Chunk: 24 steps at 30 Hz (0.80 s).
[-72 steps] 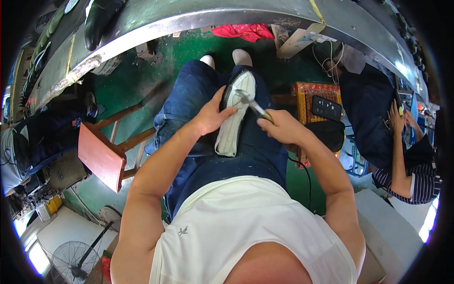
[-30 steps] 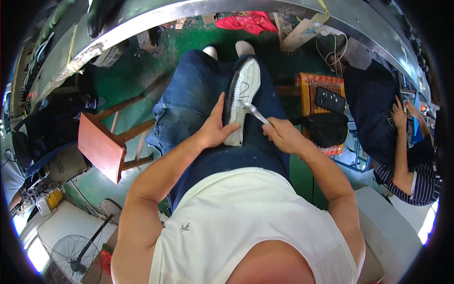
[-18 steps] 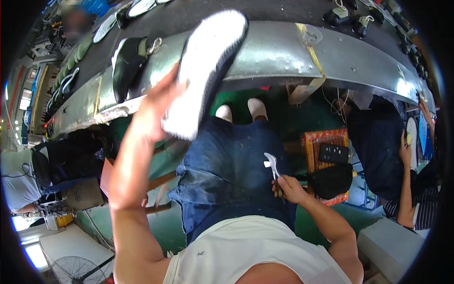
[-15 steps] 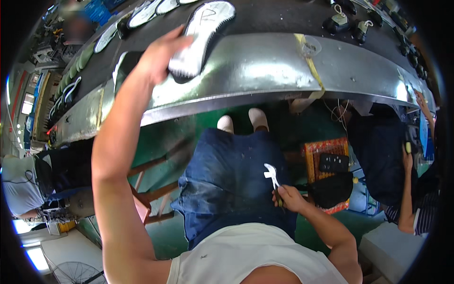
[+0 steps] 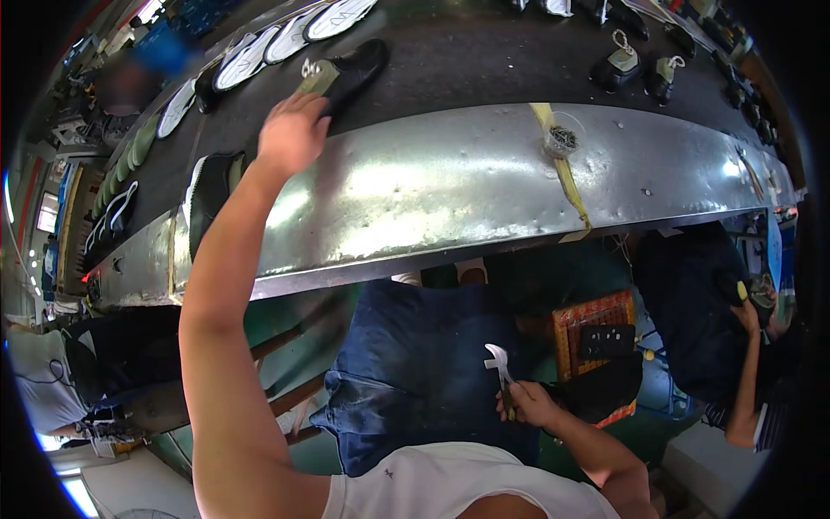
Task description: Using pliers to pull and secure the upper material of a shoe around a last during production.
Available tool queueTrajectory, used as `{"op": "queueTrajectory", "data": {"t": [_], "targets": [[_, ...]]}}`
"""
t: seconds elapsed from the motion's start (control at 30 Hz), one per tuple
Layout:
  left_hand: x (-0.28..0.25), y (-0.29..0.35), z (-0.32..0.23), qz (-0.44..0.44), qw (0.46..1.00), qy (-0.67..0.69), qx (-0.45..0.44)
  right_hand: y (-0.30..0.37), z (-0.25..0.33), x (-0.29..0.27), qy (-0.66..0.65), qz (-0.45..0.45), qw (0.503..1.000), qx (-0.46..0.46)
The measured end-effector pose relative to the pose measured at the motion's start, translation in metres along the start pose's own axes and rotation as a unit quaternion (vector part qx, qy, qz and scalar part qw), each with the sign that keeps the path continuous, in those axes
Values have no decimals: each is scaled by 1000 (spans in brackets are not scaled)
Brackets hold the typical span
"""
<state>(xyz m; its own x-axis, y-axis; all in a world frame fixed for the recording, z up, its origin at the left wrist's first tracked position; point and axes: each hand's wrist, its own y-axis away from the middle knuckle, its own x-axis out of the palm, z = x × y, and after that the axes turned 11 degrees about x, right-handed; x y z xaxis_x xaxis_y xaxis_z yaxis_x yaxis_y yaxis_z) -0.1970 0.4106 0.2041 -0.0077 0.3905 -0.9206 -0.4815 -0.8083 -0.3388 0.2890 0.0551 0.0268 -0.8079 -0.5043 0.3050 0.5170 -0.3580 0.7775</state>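
My left hand (image 5: 294, 131) is closed around the heel end of a black shoe (image 5: 361, 65), which sits upright on the dark work surface. An olive block with a white cord loop fills the shoe's opening; my fingers partly hide it. Down over my lap, my right hand (image 5: 532, 405) grips lasting pincers (image 5: 498, 362) with a bright metal head pointing away from me. Beside my left forearm, another black shoe (image 5: 207, 195) with a white edge stands on the metal border of the bench.
White-soled shoes (image 5: 298, 35) line up at the far left. Black shoes (image 5: 616, 65) with cord loops stand at right. A clear dish of small nails (image 5: 562, 140) rests on the metal edge (image 5: 432, 186). An orange crate (image 5: 596, 333) is by my right; co-workers sit on both sides.
My left hand has turned the shoe from sole facing me to upright and set it on the dark surface. My right hand still holds the pincers over my lap.
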Motion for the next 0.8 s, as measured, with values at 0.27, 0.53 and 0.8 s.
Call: {"op": "queueTrajectory", "data": {"t": [0.27, 0.53, 0.8], "targets": [[-101, 248, 16, -23, 927, 102, -361, -10, -21, 3, 41, -5, 999, -15], [-132, 279, 29, -175, 622, 594, -479, -11, -25, 24, 107, -20, 993, -36], [-167, 356, -103, -401, 486, 754, -184, 5, -32, 36, 89, -74, 993, -32]]}}
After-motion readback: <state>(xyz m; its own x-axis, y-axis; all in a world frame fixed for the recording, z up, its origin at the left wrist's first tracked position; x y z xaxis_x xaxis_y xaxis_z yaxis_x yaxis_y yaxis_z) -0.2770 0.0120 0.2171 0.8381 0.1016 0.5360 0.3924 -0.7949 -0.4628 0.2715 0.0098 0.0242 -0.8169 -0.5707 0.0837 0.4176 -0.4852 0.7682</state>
